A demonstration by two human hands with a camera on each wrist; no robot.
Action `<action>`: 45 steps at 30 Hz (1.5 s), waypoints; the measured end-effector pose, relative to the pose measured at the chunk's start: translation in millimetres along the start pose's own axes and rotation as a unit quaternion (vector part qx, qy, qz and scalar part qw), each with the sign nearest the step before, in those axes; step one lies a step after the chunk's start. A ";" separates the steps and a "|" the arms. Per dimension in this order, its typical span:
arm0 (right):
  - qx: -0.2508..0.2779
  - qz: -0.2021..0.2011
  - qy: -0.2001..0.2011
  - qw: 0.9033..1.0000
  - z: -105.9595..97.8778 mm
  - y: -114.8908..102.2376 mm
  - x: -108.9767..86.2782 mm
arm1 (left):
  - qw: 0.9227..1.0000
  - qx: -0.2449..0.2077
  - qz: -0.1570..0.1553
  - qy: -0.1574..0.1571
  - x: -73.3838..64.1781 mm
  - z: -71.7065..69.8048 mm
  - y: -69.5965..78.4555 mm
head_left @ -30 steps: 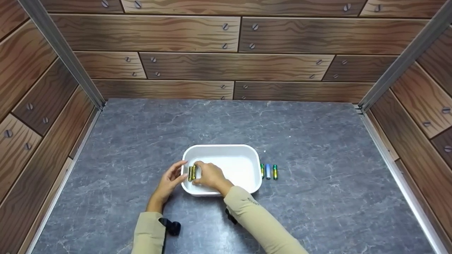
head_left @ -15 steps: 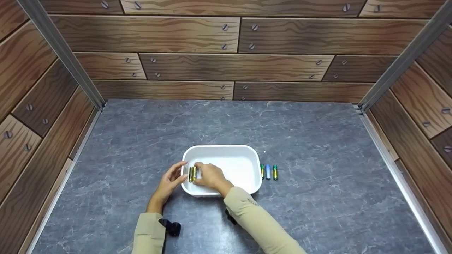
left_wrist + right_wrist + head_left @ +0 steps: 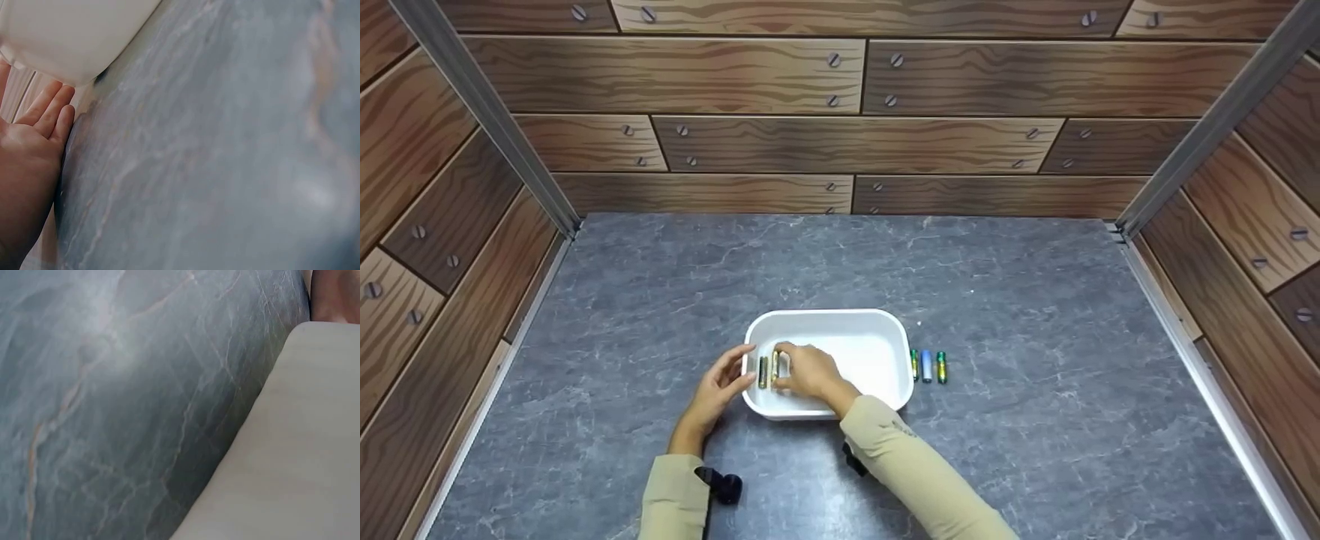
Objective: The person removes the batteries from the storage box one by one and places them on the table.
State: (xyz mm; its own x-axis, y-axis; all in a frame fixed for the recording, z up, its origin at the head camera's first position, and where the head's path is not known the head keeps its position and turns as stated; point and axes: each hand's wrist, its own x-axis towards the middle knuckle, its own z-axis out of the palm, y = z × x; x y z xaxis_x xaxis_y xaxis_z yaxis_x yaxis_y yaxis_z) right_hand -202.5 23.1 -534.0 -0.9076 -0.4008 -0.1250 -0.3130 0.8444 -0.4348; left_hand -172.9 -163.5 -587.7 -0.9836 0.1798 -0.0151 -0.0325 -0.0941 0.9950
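A white rectangular tray [image 3: 859,360] sits on the grey marbled tabletop in the head view. Within its left end, a gold-coloured battery [image 3: 763,372] lies lengthwise, away from me. Just right of it is a second gold battery [image 3: 775,364], which my right hand [image 3: 811,371] pinches between thumb and fingers at its two ends. My left hand [image 3: 724,386] touches the tray's left rim with fingertips and thumb, fingers spread. In the left wrist view, the left hand's fingers [image 3: 48,109] rest relaxed against the tray's outer wall [image 3: 73,39]. The right wrist view shows mostly the tray's wall [image 3: 287,450].
Outside the tray's right side lie a green-and-gold battery [image 3: 914,365], a blue battery [image 3: 927,366] and another green-and-gold battery [image 3: 942,367], side by side. Wood-patterned walls [image 3: 757,142] with metal corner posts [image 3: 502,120] enclose the marbled tabletop [image 3: 1035,337].
Between the two gold batteries in the tray the gap has widened, as my right hand has shifted its battery slightly to the right. My left hand has stayed at the rim.
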 end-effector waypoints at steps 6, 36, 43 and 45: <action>0.000 0.006 -0.005 1.000 -6.0 4.3 -2.2 | 1.000 -0.004 -0.012 0.000 -0.1 0.9 1.0; 0.063 -0.022 -0.003 0.998 -46.0 29.7 -22.6 | 1.000 0.003 -0.019 0.001 1.6 -2.3 -0.1; 0.063 -0.041 0.000 0.997 -52.5 30.5 -32.5 | 0.999 0.002 -0.035 0.002 1.7 -1.0 2.3; 0.064 -0.044 -0.004 0.997 -53.9 30.4 -35.6 | 0.999 -0.004 -0.042 0.002 1.6 -1.0 2.7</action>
State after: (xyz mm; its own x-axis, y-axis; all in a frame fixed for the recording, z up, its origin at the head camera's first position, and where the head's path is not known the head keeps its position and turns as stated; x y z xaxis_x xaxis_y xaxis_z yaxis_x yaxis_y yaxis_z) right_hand -194.8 82.3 -494.7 -0.8762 -0.4739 -0.0877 -0.3521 0.7536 -0.5551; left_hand -174.7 -164.4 -585.1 -0.9780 0.1839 -0.0987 -0.1160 -0.0859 0.9895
